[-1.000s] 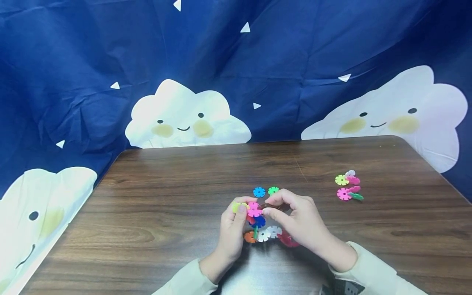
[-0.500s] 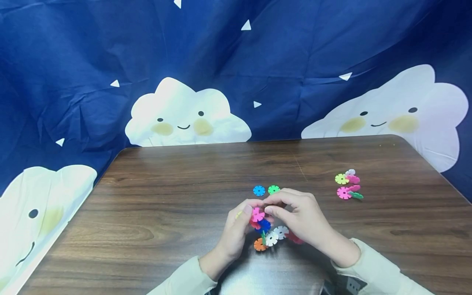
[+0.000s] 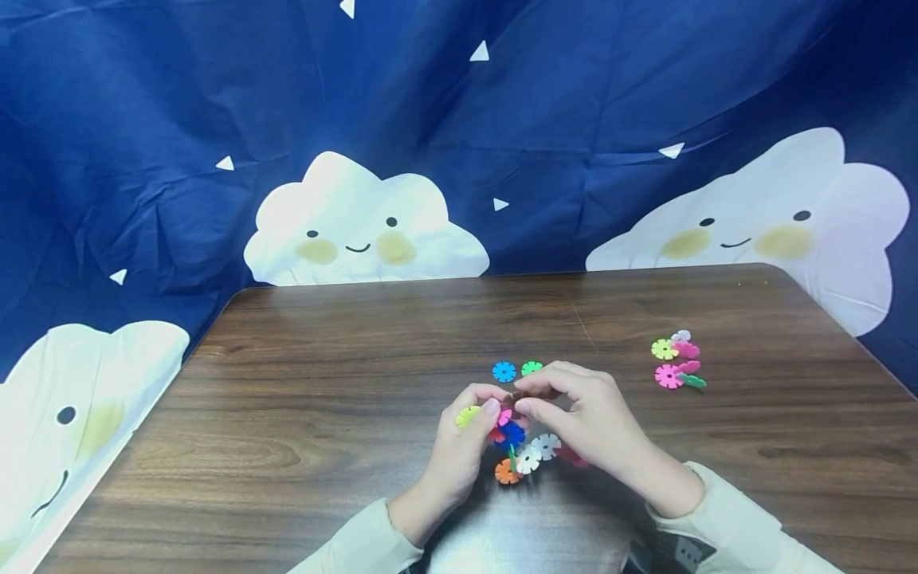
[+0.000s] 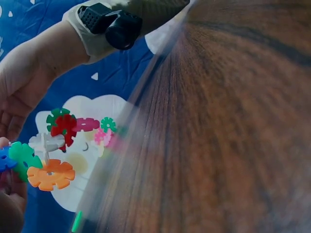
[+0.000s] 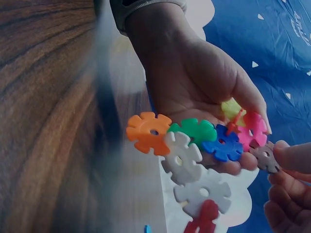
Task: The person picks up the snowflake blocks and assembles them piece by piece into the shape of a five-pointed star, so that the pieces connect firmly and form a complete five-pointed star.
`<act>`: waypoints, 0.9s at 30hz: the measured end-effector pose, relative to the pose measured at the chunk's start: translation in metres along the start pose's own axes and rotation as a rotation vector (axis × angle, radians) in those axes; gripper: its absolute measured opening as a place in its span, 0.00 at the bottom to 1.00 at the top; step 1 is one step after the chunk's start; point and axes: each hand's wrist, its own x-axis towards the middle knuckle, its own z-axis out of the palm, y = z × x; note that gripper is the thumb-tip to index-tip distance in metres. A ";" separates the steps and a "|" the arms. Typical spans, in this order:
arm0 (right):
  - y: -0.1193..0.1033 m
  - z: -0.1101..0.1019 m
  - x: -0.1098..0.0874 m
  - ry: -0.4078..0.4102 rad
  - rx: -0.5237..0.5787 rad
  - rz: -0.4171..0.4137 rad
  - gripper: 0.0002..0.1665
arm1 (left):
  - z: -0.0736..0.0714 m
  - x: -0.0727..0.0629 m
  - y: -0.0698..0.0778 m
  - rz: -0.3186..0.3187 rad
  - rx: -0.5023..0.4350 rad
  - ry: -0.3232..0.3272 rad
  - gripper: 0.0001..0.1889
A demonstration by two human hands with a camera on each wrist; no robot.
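My left hand (image 3: 457, 448) grips a branching chain of interlocking plastic snowflake discs over the table. In the right wrist view the chain includes an orange disc (image 5: 139, 130), a green disc (image 5: 193, 127), a blue disc (image 5: 216, 145), white discs (image 5: 171, 162) and a red one (image 5: 206, 213). Its pink disc (image 5: 253, 124) is by the left thumb, with a yellow disc (image 5: 232, 109) behind. Between thumb and fingers, my right hand (image 3: 598, 418) pinches a brown disc (image 5: 262, 160), which meets the pink disc's edge. Fingers partly cover both discs.
Beyond the hands, a light blue disc (image 3: 499, 371) and a green disc (image 3: 529, 367) lie on the wooden table (image 3: 344, 375). Farther right are two small joined clusters, one with a yellow disc (image 3: 660, 349), one with a pink disc (image 3: 665, 376). A blue cloud-patterned curtain (image 3: 545, 104) hangs behind.
The chain's orange and white end has swung rightward and toward me. The brown disc shows less between the hands, and the left thumb now covers more of the pink disc.
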 end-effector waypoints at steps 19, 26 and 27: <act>0.038 -0.052 -0.012 0.142 -0.237 0.261 0.08 | 0.000 0.000 0.002 -0.059 0.022 0.064 0.16; 0.066 -0.080 -0.025 0.073 -0.382 0.355 0.16 | 0.000 -0.001 0.003 -0.067 0.034 0.075 0.15; 0.070 -0.083 -0.026 0.058 -0.409 0.356 0.17 | 0.000 -0.001 0.003 -0.068 0.033 0.075 0.15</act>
